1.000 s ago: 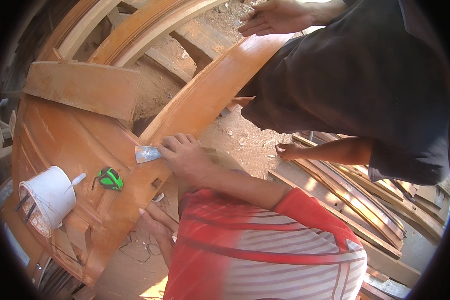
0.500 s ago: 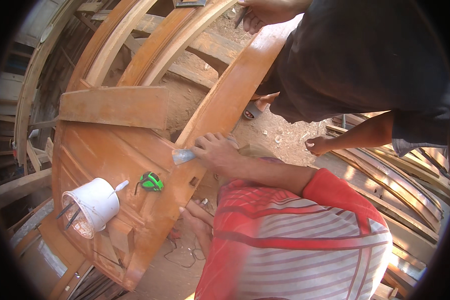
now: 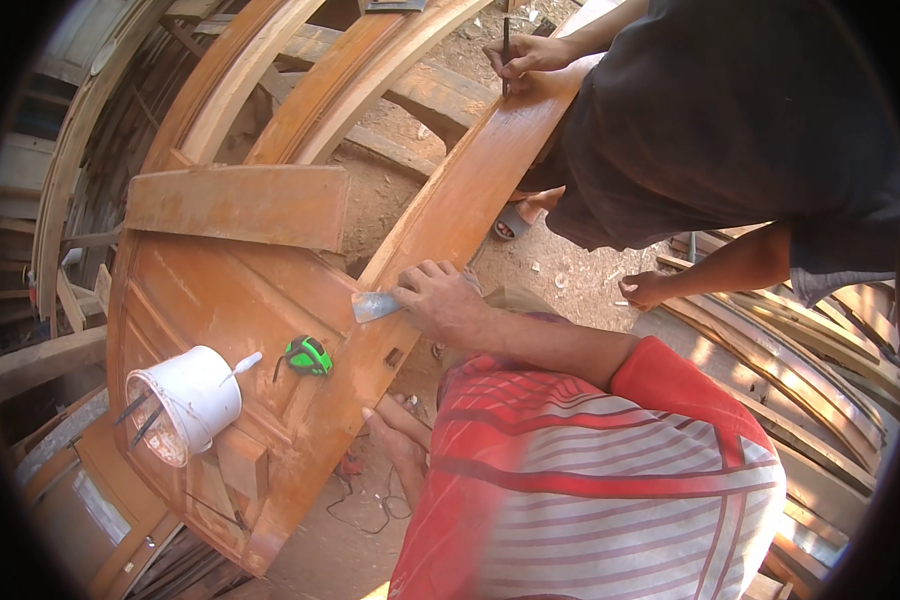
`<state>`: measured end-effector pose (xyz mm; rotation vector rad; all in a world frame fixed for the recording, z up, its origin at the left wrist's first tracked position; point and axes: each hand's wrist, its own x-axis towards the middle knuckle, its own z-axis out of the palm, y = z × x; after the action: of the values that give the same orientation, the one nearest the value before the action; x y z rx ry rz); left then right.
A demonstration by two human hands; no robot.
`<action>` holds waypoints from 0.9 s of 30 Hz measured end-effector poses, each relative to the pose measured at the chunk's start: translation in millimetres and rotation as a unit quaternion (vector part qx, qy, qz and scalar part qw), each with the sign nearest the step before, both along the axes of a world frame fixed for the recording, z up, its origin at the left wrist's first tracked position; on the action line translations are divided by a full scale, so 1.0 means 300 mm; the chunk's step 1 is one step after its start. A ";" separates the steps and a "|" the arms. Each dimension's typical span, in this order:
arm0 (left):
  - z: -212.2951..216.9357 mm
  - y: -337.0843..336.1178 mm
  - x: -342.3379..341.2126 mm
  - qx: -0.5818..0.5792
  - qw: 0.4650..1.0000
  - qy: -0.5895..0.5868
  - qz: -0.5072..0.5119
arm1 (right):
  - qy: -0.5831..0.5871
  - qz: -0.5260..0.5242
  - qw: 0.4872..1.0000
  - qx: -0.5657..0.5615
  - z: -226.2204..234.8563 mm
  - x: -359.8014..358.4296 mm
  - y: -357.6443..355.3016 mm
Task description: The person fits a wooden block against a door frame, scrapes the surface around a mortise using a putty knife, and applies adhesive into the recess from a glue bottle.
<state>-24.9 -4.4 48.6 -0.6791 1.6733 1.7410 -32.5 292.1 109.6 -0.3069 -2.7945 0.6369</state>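
Observation:
My right hand [image 3: 442, 302] is closed round a scraper [image 3: 372, 306], whose flat metal blade lies on the orange-brown wooden frame [image 3: 310, 455]. A small rectangular slot is cut in this wood close to my right wrist. My left hand [image 3: 400, 440] is at the lower edge of the wood, a fingertip touching it; most of its fingers are hidden. On the wooden panel beside the frame are a green and black tape measure [image 3: 308, 356] and a white bucket [image 3: 185, 405] with dark-handled tools in it. A white-handled tool [image 3: 242, 365] sticks out at its rim.
A co-worker in dark clothes [image 3: 720, 120] stands at the far right, one hand [image 3: 533, 57] holding a dark pencil-like tool [image 3: 506, 60] against the plank. A loose board [image 3: 238, 207] lies across the panel. Stacked timber [image 3: 800, 390] fills the right; a thin cable [image 3: 370, 515] lies on the ground.
The co-worker's hand has come down and set the dark pencil-like tool upright on the plank. My hands and the scraper hold nearly the same place on the wood.

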 end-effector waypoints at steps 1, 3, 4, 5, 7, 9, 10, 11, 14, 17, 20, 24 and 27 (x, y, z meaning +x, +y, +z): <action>-0.002 -0.002 0.000 -0.001 1.000 0.009 -0.007 | 0.000 0.002 1.000 -0.002 0.001 0.000 0.000; 0.017 0.011 -0.002 -0.003 1.000 0.004 -0.007 | -0.001 0.004 1.000 -0.002 0.003 0.002 0.002; 0.030 0.022 -0.005 -0.006 1.000 -0.002 -0.008 | -0.002 0.004 1.000 -0.005 0.005 0.003 0.004; 0.043 0.036 -0.004 -0.005 1.000 -0.002 -0.008 | -0.004 0.004 1.000 -0.007 0.006 0.004 0.005; 0.075 0.066 0.003 -0.008 1.000 0.025 0.007 | -0.007 0.007 1.000 -0.008 0.007 0.006 0.004; 0.049 0.043 -0.003 -0.006 1.000 0.013 0.007 | -0.010 0.009 1.000 -0.009 0.006 0.006 0.004; 0.039 0.033 -0.005 -0.004 1.000 0.000 0.007 | -0.008 0.010 1.000 -0.008 0.005 0.006 0.004; 0.029 0.023 -0.001 -0.004 1.000 0.001 0.008 | -0.007 0.012 1.000 -0.007 0.006 0.006 0.004; 0.026 0.029 -0.003 -0.007 1.000 0.003 0.007 | -0.008 0.009 1.000 -0.007 0.004 0.006 0.008; 0.005 0.014 -0.003 0.002 1.000 0.007 0.009 | -0.008 0.008 1.000 -0.006 0.005 0.007 0.005; -0.001 0.008 -0.004 0.005 1.000 0.011 0.009 | -0.009 0.011 1.000 -0.010 0.005 0.007 0.007; 0.002 0.011 -0.002 -0.006 1.000 0.017 0.003 | -0.010 0.013 1.000 -0.021 0.008 0.008 0.008; 0.014 0.017 -0.002 -0.012 1.000 0.017 0.003 | -0.007 0.014 1.000 -0.027 0.013 0.008 0.007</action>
<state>-25.4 0.7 52.8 -0.6707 1.7189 1.7486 -30.1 294.3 113.6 -0.2851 -2.8026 0.7205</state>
